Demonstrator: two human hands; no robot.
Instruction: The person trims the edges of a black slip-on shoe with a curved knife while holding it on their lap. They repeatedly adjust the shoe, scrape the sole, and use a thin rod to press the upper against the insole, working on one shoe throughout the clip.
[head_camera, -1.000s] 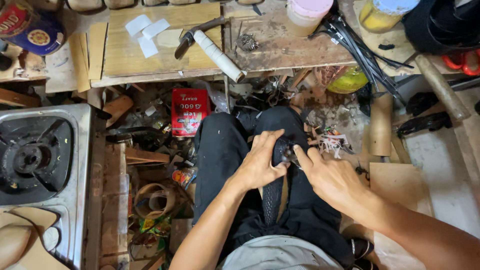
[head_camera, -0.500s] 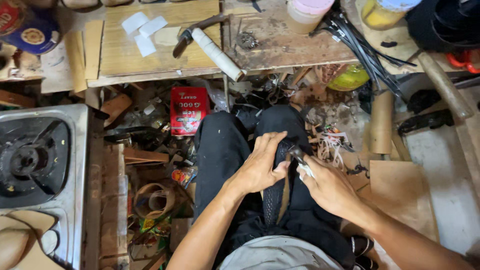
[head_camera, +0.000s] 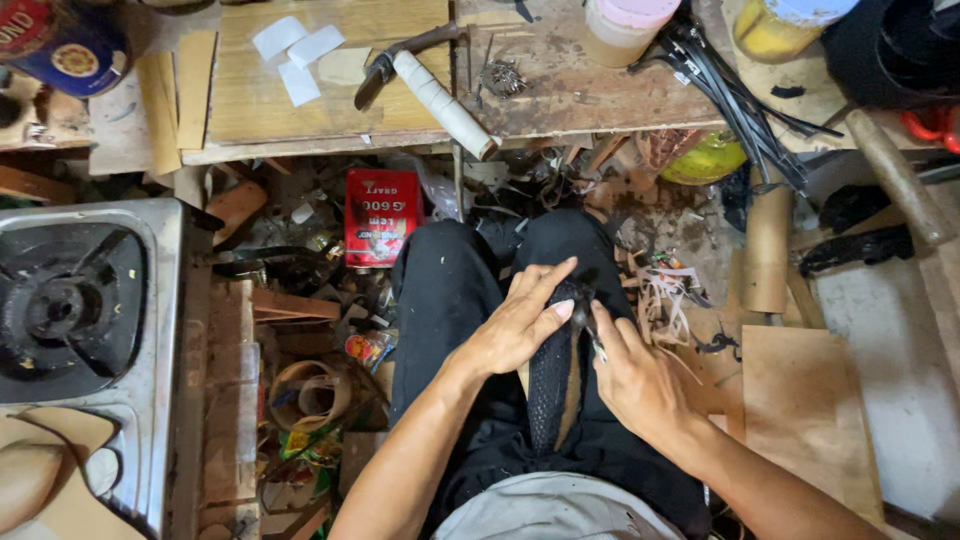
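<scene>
Head view: the person sits with a dark woven strap (head_camera: 552, 385) laid lengthwise along the lap, at lower centre of the frame. Work on the strap looks to be in its middle stage — the upper end is in hand, while the length running down toward the waist lies untouched, with a tan underside showing beside it. How much remains cannot be judged beyond that.

Left hand (head_camera: 515, 325): fingers extended and half open, laid flat across the strap's upper end, pressing it against the thigh rather than clenching it.

Right hand (head_camera: 640, 385): fingers curled, thumb and forefinger pinched on a small dark tool (head_camera: 590, 325) at the strap's tip — its exact kind is too small to tell. The two hands nearly touch at that point.

Surroundings: a wooden workbench (head_camera: 330, 130) spans the upper frame, bearing a white-handled hammer (head_camera: 430, 85). A red box (head_camera: 382, 215) lies below it among the scraps, and a gas stove (head_camera: 80, 330) stands at the left edge.
</scene>
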